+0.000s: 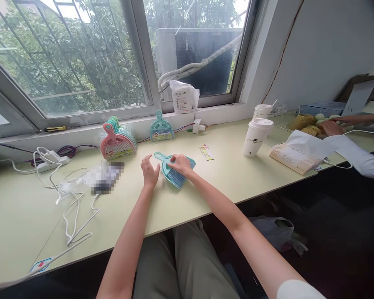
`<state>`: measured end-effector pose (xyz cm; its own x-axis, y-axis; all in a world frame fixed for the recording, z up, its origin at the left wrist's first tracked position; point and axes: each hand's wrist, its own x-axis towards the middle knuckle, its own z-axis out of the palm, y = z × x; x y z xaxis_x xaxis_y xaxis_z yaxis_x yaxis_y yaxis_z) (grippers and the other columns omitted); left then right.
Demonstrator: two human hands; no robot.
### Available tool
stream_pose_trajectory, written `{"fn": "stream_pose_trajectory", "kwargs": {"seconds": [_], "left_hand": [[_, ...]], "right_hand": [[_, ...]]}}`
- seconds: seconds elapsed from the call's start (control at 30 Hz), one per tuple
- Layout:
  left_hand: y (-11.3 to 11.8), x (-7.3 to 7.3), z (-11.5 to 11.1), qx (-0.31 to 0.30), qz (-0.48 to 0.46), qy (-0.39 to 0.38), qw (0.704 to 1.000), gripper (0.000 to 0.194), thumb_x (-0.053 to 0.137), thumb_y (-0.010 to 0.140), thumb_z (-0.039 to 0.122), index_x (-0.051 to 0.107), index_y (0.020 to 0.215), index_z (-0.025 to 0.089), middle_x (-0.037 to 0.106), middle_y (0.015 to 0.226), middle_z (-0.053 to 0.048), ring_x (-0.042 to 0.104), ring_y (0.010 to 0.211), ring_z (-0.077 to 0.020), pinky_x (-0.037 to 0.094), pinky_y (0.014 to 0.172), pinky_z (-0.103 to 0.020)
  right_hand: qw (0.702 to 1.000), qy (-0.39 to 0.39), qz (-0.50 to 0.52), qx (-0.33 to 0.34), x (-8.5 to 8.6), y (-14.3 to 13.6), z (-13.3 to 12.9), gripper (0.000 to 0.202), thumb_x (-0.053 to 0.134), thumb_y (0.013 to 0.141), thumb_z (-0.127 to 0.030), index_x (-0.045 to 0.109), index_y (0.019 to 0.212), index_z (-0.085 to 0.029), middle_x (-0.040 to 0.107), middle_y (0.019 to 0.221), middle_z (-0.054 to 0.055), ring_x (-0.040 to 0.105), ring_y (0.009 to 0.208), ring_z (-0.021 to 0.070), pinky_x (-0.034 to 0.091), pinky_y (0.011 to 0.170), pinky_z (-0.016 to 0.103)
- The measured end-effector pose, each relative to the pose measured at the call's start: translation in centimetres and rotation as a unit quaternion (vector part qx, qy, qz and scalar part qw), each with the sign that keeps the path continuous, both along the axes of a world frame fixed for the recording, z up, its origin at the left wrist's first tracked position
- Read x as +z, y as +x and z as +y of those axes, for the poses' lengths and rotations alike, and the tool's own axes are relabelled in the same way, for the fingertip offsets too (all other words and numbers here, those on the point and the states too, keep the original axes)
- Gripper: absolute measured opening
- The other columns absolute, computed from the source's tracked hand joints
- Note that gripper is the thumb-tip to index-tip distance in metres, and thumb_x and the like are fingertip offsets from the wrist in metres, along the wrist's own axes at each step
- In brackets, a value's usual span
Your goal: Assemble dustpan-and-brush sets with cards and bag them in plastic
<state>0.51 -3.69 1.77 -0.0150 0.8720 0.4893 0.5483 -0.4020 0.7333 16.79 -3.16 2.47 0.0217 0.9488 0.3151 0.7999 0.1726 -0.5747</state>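
The work in hand appears to be the handling of one small teal plastic dustpan with its brush of blue-grey bristles [175, 177]. It lies on the pale yellow-green table [227, 178], under the right hand [180, 164] and just beside the left hand [150, 171], with its looped handle pointing away from the person. I judge that the brush is being settled into the pan; a next move from here would call for steady pressure by the right hand, and for the left hand to support the handle side.

The left hand is open, its fingers spread and a little curved, and it seems to hold nothing. The right hand is partly closed: its fingers are bent and rest over the brush. Whether it truly grips or only presses, I cannot tell.

Beyond the left hand, to its left, stand several pink and green dustpan sets in clear wrapping [117, 141]. Straight ahead of both hands, one teal wrapped set [161, 129] leans near the wall. A small yellow-green printed card [206, 152] lies flat, beyond the right hand and to its right.
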Motion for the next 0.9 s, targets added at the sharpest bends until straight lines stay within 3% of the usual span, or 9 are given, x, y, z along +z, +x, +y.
{"fn": "stream_pose_trajectory", "kwargs": {"seconds": [0.1,0.2,0.3,0.4,0.47,0.53,0.67,0.77,0.9], "left_hand": [[0.7,0.2,-0.1,-0.174,-0.206,-0.212,0.939,0.05,0.057,0.083,0.04,0.048,0.128,0.02,0.057,0.12,-0.012,0.056,0.11,-0.0273,0.045,0.092,-0.042],[0.9,0.1,-0.3,-0.266,-0.279,-0.284,0.878,0.057,0.072,0.069,0.034,0.052,0.12,0.02,0.062,0.111,-0.008,0.06,0.097,-0.0229,0.05,0.081,-0.034],[0.0,-0.1,0.2,-0.204,-0.33,-0.266,0.882,0.051,0.073,0.062,0.024,0.057,0.11,0.019,0.062,0.101,-0.005,0.06,0.086,-0.0179,0.05,0.07,-0.027],[-1.6,-0.2,1.0,-0.142,-0.372,-0.239,0.886,0.047,0.07,0.063,0.023,0.059,0.108,0.021,0.061,0.098,-0.003,0.059,0.08,-0.0152,0.05,0.063,-0.024],[-2.5,-0.2,1.5,-0.109,-0.406,-0.219,0.88,0.043,0.069,0.064,0.022,0.059,0.106,0.021,0.061,0.097,-0.003,0.059,0.079,-0.0147,0.05,0.062,-0.023],[-3.3,-0.2,1.8,-0.081,-0.439,-0.206,0.871,0.041,0.068,0.064,0.021,0.059,0.104,0.022,0.061,0.096,-0.003,0.06,0.08,-0.0153,0.051,0.063,-0.024],[-4.2,-0.4,2.4,-0.037,-0.491,-0.198,0.847,0.042,0.065,0.066,0.018,0.059,0.107,0.024,0.062,0.097,-0.003,0.062,0.084,-0.0172,0.055,0.069,-0.028],[-4.7,-0.6,2.8,-0.024,-0.526,-0.188,0.829,0.044,0.064,0.067,0.016,0.058,0.109,0.025,0.063,0.102,-0.003,0.063,0.089,-0.0174,0.055,0.074,-0.029],[-4.8,-0.9,3.0,-0.018,-0.531,-0.194,0.825,0.046,0.064,0.069,0.016,0.057,0.113,0.026,0.064,0.104,-0.004,0.064,0.093,-0.0196,0.056,0.08,-0.033]], "right_hand": [[0.995,0.054,0.084,-0.023,0.3,0.0,0.5,0.02,0.058,0.085,-0.038,0.066,0.093,-0.022,0.069,0.097,0.003,0.058,0.1,0.0188,0.044,0.083,0.027],[0.991,0.075,0.108,-0.005,0.4,1.1,1.2,0.026,0.046,0.092,-0.033,0.066,0.1,-0.02,0.066,0.107,0.007,0.059,0.097,0.0176,0.044,0.088,0.028],[0.982,0.092,0.065,-0.153,-0.2,3.9,2.1,0.036,0.043,0.091,-0.026,0.058,0.122,-0.014,0.052,0.132,0.017,0.046,0.124,0.0255,0.035,0.103,0.04],[0.964,0.006,-0.007,-0.265,-1.4,7.1,2.8,0.05,0.044,0.087,-0.016,0.045,0.136,-0.008,0.032,0.149,0.023,0.02,0.141,0.0323,0.014,0.112,0.056],[0.969,-0.062,-0.03,-0.237,-2.2,8.3,3.1,0.052,0.04,0.083,-0.007,0.047,0.135,-0.008,0.035,0.148,0.022,0.023,0.141,0.0299,0.01,0.113,0.057],[0.985,-0.089,-0.039,-0.144,-2.5,8.2,3.4,0.051,0.038,0.08,0.0,0.057,0.125,-0.013,0.048,0.141,0.016,0.037,0.135,0.0251,0.01,0.114,0.054],[0.996,-0.041,-0.059,0.059,-2.1,5.1,3.0,0.043,0.037,0.081,0.001,0.071,0.096,-0.021,0.068,0.113,0.004,0.058,0.112,0.0165,0.01,0.116,0.044],[0.995,0.004,-0.085,0.044,-1.9,2.3,2.1,0.035,0.037,0.091,-0.008,0.068,0.105,-0.019,0.066,0.118,0.008,0.058,0.111,0.0171,0.018,0.115,0.041],[0.986,-0.078,-0.149,0.0,-2.1,0.4,0.9,0.032,0.045,0.096,-0.029,0.06,0.118,-0.012,0.052,0.134,0.02,0.043,0.13,0.0292,0.016,0.112,0.057]]}}
